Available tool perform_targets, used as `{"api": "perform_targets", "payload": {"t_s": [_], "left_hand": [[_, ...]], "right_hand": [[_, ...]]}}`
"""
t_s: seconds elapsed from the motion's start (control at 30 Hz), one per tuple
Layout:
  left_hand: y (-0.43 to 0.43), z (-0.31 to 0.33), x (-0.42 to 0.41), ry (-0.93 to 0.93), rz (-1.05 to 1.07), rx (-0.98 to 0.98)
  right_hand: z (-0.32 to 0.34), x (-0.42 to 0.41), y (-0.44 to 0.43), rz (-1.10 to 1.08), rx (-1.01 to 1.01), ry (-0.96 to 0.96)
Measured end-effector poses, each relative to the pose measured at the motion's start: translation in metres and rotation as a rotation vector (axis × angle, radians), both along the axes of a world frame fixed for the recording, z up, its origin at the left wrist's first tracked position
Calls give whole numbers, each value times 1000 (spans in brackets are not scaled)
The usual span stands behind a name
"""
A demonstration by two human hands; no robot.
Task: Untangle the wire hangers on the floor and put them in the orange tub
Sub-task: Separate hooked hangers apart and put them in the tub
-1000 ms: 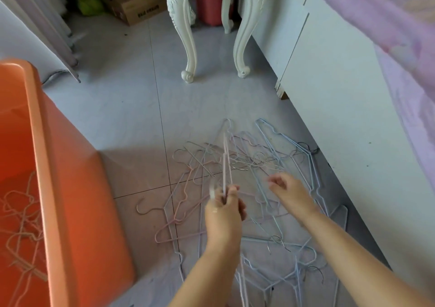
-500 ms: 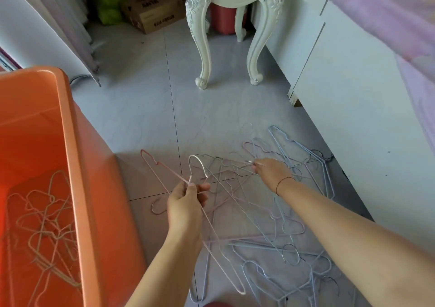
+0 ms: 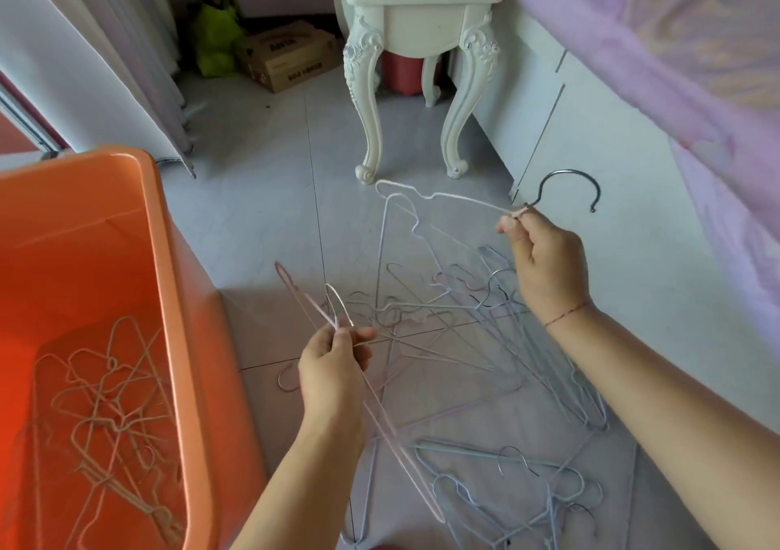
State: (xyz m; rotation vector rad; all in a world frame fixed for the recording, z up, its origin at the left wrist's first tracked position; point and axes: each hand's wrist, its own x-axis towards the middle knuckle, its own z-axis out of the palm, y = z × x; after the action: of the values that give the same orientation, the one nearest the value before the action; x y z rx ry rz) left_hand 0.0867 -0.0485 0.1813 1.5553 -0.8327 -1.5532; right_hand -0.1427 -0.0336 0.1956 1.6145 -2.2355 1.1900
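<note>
Right hand lifted, gripping white hanger (neck), left hand clasping pink hanger

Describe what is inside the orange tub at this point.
The orange tub holds a loose heap of wire hangers on its bottom, overlapping one another. Their count cannot be told. The near end of the tub runs out of frame, so anything there is unseen.

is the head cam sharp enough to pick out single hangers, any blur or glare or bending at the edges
Head view: soft daylight, no harsh glare; the hanger in the right hand reads crisply, the floor pile merges into thin overlapping lines; wide-angle bending tilts the orange tub and the bed edge; the left hand is slightly soft.
</note>
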Motion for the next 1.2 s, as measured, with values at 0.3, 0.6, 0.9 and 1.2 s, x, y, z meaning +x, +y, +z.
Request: {"api": "perform_targets", "payload": {"t_s": [0.3,0.6,0.9,1.2], "left_hand": [[14,57,-9,74,11,-115],[35,111,4,140,15,-195],[39,125,22,135,-12,-195],[-27,210,123,-37,109,-485]], "right_hand": [[94,5,23,0,-194,-246],[44,19,57,-218,184,-659],[66,56,54,-29,139,-594],[160,208,-17,475,108,-947]]}}
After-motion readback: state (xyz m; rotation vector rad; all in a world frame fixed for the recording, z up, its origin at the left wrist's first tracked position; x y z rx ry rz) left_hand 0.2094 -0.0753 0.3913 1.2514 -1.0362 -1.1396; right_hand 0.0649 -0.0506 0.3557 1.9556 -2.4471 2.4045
